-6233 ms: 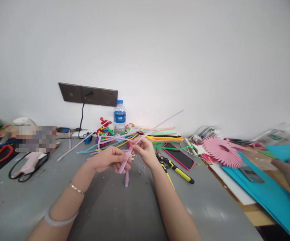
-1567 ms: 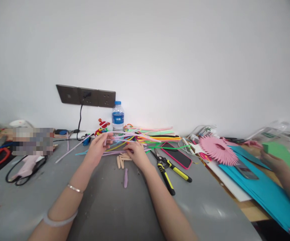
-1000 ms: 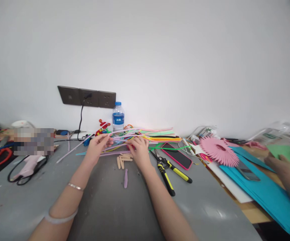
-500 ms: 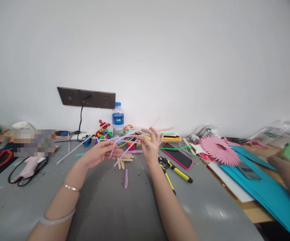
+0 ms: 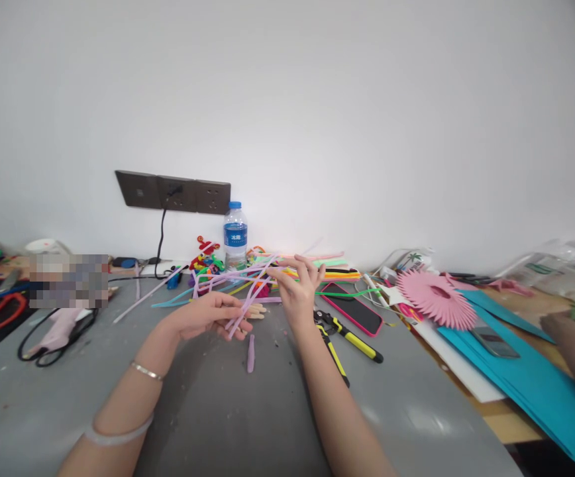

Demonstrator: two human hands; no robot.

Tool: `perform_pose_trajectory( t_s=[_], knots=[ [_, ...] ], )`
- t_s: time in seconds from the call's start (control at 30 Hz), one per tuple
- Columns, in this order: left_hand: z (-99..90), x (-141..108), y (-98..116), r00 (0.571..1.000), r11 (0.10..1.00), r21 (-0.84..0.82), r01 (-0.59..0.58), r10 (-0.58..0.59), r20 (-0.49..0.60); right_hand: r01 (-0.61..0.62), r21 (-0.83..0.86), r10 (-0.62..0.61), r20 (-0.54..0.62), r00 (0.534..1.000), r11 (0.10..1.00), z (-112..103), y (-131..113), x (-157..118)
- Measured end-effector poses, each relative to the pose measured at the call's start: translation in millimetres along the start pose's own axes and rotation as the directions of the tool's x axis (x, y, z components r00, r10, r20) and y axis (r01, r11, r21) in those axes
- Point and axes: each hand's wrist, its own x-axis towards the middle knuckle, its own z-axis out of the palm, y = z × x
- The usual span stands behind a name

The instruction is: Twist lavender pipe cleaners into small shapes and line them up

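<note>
Light purple pipe cleaners (image 5: 255, 289) cross one another in the air between my hands. My right hand (image 5: 298, 281) pinches them near their upper part, its other fingers raised. Closed round the lower ends of two strands is my left hand (image 5: 220, 316), with thumb and forefinger on them. Behind that hand, wooden sticks (image 5: 258, 310) are partly hidden. A short purple bundle (image 5: 251, 353) lies on the grey table (image 5: 228, 424) just below the hands.
Yellow-black pliers (image 5: 354, 339) and a pink-cased phone (image 5: 354, 308) lie right of my right hand. A water bottle (image 5: 235, 237) stands behind. Left is a pink glue gun (image 5: 61, 328). Another person's hand (image 5: 568, 331) holds something green at far right, past blue sheets (image 5: 530, 377).
My left hand has moved right and slightly down, onto the lower strand ends. More crossing purple strands show behind it. The other person's hand has shifted slightly.
</note>
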Motion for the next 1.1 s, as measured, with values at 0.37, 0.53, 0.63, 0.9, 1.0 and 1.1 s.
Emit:
perform_pose_trajectory(
  t_s=[0.37, 0.53, 0.63, 0.9, 1.0, 1.1],
  knots=[
    [3.4, 0, 1, 0.999, 0.998, -0.045, -0.036, 0.035, -0.006, -0.066, -0.002, 0.066, -0.001, 0.998, 0.998, -1, -2, 0],
    [2.8, 1, 1, 0.995, 0.995, -0.033, -0.090, 0.089, -0.050, -0.040, 0.057, 0.035, 0.089, 0.995, 0.998, -6, -14, 3],
    [-0.3, 3, 0, 0.988, 0.990, -0.060, -0.124, 0.117, -0.103, 0.006, 0.144, -0.041, 0.241, 0.970, 0.990, -7, -22, 3],
    [-5.6, 5, -4, 0.990, 0.993, -0.075, -0.096, 0.087, -0.114, -0.004, 0.293, -0.122, 0.411, 0.903, 0.956, -4, -28, 4],
    [-6.2, 5, -4, 0.992, 0.994, -0.082, -0.071, 0.062, -0.111, 0.001, 0.299, -0.132, 0.418, 0.899, 0.954, -4, -25, 4],
    [-6.5, 3, -2, 0.995, 0.997, -0.073, -0.031, 0.024, -0.096, 0.025, 0.289, -0.152, 0.425, 0.892, 0.957, -5, -23, 5]
  ],
)
